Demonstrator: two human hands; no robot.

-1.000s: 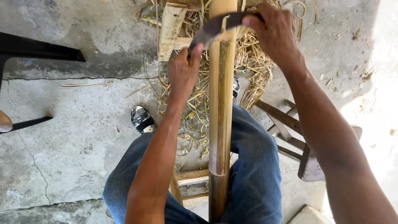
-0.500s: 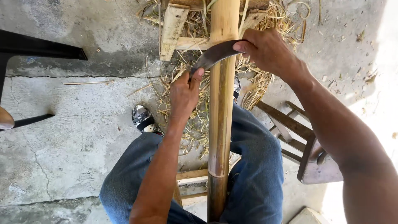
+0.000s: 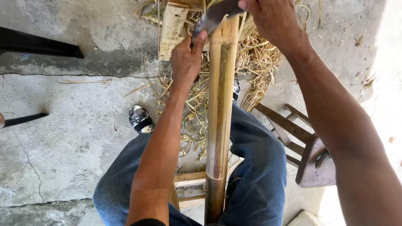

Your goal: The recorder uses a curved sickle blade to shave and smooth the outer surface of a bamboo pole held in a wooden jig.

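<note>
Cracked grey concrete floor [image 3: 63,138], stained dark near the top. Straw-like shavings [image 3: 255,62] are scattered over it at top centre. A small dark wooden stool [image 3: 305,155] is seen at right, black bars [image 3: 37,44] at left. Hard sunlight is cast along the right edge.

Both hands [image 3: 186,58] grip curved blade [image 3: 213,14] across bamboo [image 3: 220,104].
</note>
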